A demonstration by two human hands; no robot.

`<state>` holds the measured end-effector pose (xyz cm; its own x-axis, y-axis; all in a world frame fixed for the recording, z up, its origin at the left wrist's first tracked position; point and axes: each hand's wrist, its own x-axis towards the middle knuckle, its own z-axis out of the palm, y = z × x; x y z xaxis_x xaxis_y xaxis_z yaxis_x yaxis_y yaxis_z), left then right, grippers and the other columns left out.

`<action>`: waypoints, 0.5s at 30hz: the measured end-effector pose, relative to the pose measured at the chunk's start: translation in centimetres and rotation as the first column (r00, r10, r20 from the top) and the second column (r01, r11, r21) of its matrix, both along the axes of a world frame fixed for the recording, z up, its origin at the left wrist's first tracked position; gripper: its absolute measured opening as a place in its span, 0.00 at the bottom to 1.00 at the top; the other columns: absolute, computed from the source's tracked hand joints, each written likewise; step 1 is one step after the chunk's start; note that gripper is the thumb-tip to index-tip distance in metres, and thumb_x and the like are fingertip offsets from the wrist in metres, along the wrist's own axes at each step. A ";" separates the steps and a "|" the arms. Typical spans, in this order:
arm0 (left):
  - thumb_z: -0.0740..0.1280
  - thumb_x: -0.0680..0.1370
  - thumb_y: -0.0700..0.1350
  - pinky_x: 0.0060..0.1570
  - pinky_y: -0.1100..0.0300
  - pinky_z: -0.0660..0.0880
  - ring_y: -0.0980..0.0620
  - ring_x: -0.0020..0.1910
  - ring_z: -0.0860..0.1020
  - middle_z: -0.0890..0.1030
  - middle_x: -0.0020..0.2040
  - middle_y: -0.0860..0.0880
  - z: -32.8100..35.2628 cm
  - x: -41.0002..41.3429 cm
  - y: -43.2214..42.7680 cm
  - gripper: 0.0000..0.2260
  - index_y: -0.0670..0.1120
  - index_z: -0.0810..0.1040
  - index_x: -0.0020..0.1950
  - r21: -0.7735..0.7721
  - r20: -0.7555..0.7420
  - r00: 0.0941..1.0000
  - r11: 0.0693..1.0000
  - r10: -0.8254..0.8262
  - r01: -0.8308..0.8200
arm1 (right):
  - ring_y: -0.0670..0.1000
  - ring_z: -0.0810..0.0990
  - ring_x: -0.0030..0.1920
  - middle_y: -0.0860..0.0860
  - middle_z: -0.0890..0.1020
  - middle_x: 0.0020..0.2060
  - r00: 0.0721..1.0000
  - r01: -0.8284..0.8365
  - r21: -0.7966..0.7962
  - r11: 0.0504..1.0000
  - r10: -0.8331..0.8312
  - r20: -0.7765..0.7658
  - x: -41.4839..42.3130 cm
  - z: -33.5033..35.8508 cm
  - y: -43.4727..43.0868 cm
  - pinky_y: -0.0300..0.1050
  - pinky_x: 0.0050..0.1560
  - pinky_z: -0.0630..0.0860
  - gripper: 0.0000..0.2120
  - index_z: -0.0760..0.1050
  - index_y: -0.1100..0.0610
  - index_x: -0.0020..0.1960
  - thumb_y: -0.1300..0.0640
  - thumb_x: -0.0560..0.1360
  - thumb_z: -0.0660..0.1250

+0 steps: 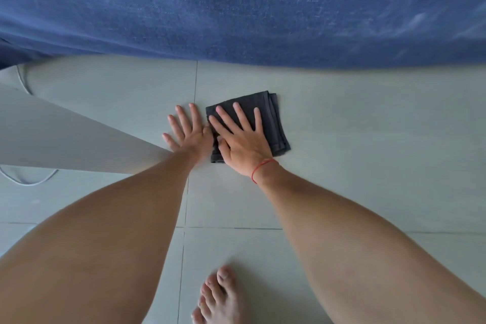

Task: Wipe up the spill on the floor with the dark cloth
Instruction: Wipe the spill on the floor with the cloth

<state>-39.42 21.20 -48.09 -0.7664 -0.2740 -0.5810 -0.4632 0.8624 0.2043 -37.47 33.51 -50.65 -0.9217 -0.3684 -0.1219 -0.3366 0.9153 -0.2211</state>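
A folded dark grey cloth [273, 123] lies flat on the pale tiled floor [355, 166]. My right hand [240, 139] presses down on it with fingers spread, palm over its near left part; a red string circles that wrist. My left hand [188, 131] rests flat on the bare tile just left of the cloth, fingers apart, its thumb side touching my right hand at the cloth's left edge. No liquid shows on the tiles; anything under the cloth is hidden.
A large blue fabric surface [236, 8] fills the top of the view, its edge just beyond the cloth. A pale slanted panel [65, 134] and a thin grey cable [29, 181] lie at the left. My bare foot [218, 297] stands near the bottom.
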 end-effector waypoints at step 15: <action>0.45 0.82 0.50 0.74 0.42 0.35 0.47 0.77 0.33 0.34 0.79 0.49 0.0 0.3 -0.5 0.27 0.55 0.36 0.79 0.019 -0.009 1.000 1.000 0.018 -0.017 | 0.56 0.44 0.78 0.47 0.48 0.79 0.647 0.757 0.076 0.650 -0.760 0.059 1.9 -0.2 15.9 0.66 0.74 0.42 0.26 0.49 0.47 0.78 0.45 0.81 0.46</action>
